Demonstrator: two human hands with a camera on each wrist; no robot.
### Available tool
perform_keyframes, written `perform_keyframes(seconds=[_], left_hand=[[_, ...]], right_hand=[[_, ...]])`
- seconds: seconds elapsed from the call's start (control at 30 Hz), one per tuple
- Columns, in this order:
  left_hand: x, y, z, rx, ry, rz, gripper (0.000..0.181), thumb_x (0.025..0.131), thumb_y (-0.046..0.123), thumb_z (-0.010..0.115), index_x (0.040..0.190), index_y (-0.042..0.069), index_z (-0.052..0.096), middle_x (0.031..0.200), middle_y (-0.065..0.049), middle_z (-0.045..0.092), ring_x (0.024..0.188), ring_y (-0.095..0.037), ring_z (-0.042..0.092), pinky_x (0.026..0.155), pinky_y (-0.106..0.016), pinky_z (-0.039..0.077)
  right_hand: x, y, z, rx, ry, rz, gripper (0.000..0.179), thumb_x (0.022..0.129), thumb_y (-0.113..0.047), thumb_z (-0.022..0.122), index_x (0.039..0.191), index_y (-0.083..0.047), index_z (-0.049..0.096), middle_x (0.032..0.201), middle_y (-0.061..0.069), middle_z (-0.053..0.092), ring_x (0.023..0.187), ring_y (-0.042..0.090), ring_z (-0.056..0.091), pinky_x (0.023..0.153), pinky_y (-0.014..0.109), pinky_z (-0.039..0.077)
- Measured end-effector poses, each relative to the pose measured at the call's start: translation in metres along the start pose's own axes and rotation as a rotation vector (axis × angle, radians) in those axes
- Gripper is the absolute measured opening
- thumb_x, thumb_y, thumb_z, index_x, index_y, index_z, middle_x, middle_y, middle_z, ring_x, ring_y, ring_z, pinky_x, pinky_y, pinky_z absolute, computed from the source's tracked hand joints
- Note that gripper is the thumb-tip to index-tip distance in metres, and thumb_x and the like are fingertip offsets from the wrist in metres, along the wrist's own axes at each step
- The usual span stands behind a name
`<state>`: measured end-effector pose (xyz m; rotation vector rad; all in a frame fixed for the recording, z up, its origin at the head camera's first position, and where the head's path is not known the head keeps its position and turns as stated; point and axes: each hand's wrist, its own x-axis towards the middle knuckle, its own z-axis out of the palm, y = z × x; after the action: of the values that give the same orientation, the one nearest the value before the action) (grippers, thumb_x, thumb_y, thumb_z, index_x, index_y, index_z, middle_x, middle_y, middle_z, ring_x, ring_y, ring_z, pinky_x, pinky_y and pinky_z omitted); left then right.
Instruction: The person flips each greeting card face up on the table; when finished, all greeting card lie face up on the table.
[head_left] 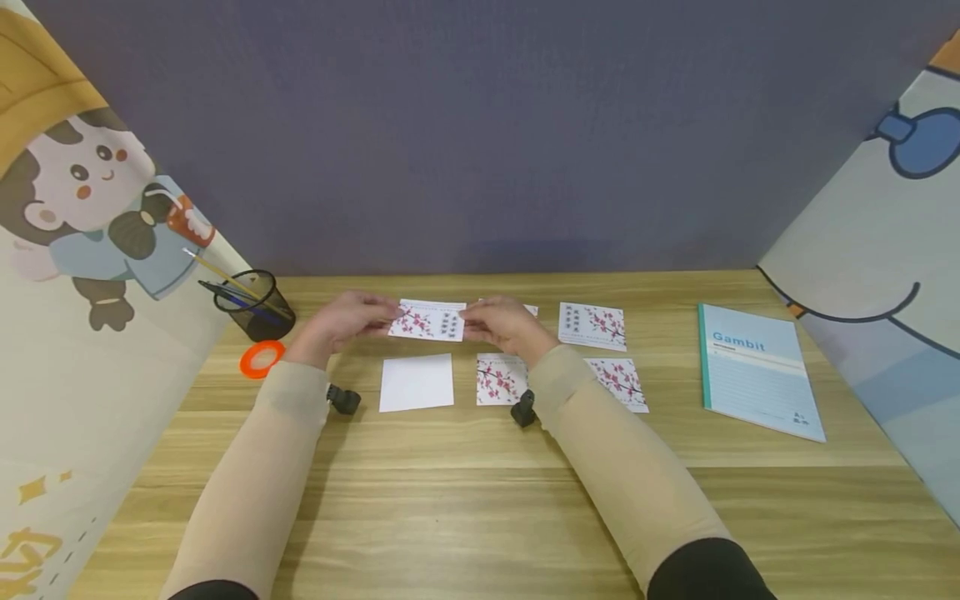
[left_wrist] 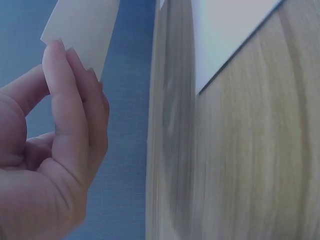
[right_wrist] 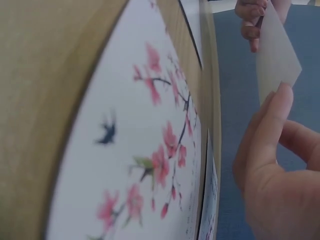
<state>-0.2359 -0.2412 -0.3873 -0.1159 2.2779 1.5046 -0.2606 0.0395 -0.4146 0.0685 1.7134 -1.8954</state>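
Note:
Between my two hands, above the table's back part, is a white card printed with pink blossoms and dark characters. My left hand pinches its left end between thumb and fingers. At the right end my right hand pinches it too. The wrist views show the card's plain back, pale and raised off the wood. A blank white card lies below it on the table. Right of that, a blossom card is partly covered by my right wrist; the right wrist view shows a bird on it.
More blossom cards lie at the right, one at the back and one in front. A Gambit notebook is farther right. At the left stand a mesh pen holder and an orange tape ring. A dark partition rises behind.

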Motion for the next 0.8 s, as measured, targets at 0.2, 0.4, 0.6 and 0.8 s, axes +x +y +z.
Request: perform_keyframes(seconds=[0.2, 0.4, 0.6, 0.8], left_hand=[[0.002, 0.001, 0.001, 0.033, 0.016, -0.018, 0.046, 0.108, 0.022, 0.065, 0.147, -0.002, 0.057, 0.128, -0.008, 0.06, 0.091, -0.009, 0.059, 0.082, -0.017, 0.06], [0.006, -0.003, 0.0, 0.01, 0.041, -0.027, 0.051, 0.109, 0.02, 0.062, 0.154, -0.002, 0.05, 0.122, -0.007, 0.06, 0.087, -0.007, 0.061, 0.079, -0.016, 0.06], [0.012, -0.009, -0.002, -0.008, 0.095, -0.028, 0.05, 0.109, 0.016, 0.061, 0.153, -0.005, 0.048, 0.122, -0.009, 0.059, 0.091, -0.008, 0.061, 0.08, -0.016, 0.061], [0.014, -0.012, 0.0, 0.035, 0.127, -0.041, 0.048, 0.109, 0.016, 0.061, 0.149, -0.007, 0.051, 0.122, -0.01, 0.061, 0.087, -0.007, 0.062, 0.079, -0.016, 0.061]], right_hand=[[0.004, 0.002, 0.003, -0.053, 0.026, -0.026, 0.046, 0.102, -0.001, 0.068, 0.145, 0.009, 0.056, 0.108, 0.009, 0.067, 0.084, 0.012, 0.068, 0.083, 0.02, 0.064], [0.006, -0.001, 0.009, -0.078, 0.028, -0.042, 0.048, 0.103, 0.002, 0.065, 0.149, 0.009, 0.053, 0.133, 0.021, 0.065, 0.091, 0.015, 0.067, 0.1, 0.028, 0.063], [0.009, -0.001, 0.014, -0.073, 0.007, -0.056, 0.046, 0.106, -0.002, 0.061, 0.149, 0.009, 0.053, 0.138, 0.026, 0.064, 0.099, 0.02, 0.069, 0.112, 0.037, 0.058], [0.009, 0.001, 0.016, -0.119, -0.009, -0.074, 0.046, 0.108, -0.006, 0.057, 0.152, 0.008, 0.051, 0.143, 0.026, 0.062, 0.118, 0.03, 0.069, 0.113, 0.037, 0.057]])
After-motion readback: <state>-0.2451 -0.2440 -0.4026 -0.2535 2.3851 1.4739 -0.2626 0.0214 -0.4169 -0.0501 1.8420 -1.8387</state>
